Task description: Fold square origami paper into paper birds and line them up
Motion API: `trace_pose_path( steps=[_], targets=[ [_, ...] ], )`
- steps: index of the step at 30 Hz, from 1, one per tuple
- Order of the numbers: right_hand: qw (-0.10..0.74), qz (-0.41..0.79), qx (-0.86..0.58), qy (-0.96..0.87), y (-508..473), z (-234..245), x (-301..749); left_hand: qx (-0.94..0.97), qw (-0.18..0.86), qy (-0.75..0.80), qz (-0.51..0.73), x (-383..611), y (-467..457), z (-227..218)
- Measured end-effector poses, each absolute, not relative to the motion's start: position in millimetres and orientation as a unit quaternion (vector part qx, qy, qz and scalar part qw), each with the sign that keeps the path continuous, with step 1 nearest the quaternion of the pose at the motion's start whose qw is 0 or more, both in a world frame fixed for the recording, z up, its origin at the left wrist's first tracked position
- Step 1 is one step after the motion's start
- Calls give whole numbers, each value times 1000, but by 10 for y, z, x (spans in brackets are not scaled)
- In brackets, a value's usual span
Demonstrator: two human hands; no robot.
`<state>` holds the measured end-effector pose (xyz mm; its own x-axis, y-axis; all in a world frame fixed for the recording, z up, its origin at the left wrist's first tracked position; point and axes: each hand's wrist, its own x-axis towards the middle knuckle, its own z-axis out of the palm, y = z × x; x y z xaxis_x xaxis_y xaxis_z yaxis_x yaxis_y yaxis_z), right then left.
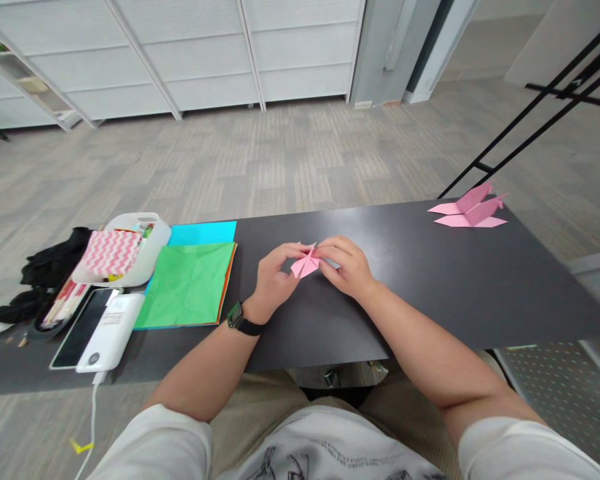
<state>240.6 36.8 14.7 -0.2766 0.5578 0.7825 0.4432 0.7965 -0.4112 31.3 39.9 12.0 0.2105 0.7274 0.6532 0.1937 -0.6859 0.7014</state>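
A small pink folded paper piece (305, 265) is held over the middle of the dark table, its pleats spread like a fan toward me. My left hand (276, 275), with a black watch on the wrist, pinches its left side between thumb and fingers. On the other side my right hand (349, 265) grips it, the fingertips meeting at its top and right edge. The fingers hide part of the fold. Two finished pink paper cranes (473, 212) stand side by side at the far right corner of the table.
Green paper sheets (187, 283) lie left of my hands, over orange and blue paper (205, 232). Further left are a white basket (155, 247), a phone (83, 333), a white power bank (111, 333) with a cable, and black cloth (55, 257). A black metal frame (520, 120) stands beyond the table.
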Motion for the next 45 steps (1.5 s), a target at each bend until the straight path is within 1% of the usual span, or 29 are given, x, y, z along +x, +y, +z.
trace_pose_path(
  steps=[9,14,21,28,31,36,39,41,45],
  targets=[
    [482,76,-353,-798,384,105,2453,768,213,319,513,282,405,110],
    [500,85,-371,-778,374,132,2451,766,214,316,517,278,415,104],
    [500,90,-328,-797,378,203,2449,767,206,328,511,300,400,158],
    [466,130,-337,-808,369,188,2440,764,192,332,519,312,353,261],
    [459,156,-333,-809,358,199,2430,766,206,345,501,302,339,287],
    [475,179,-317,-802,328,241,2411,758,240,346,499,285,336,288],
    [456,197,-327,-804,312,249,2407,746,259,357,499,277,348,253],
    [442,208,-339,-804,308,243,2406,732,285,364,501,275,358,225],
    [434,223,-349,-800,316,230,2399,697,369,367,493,284,379,183]
  ],
)
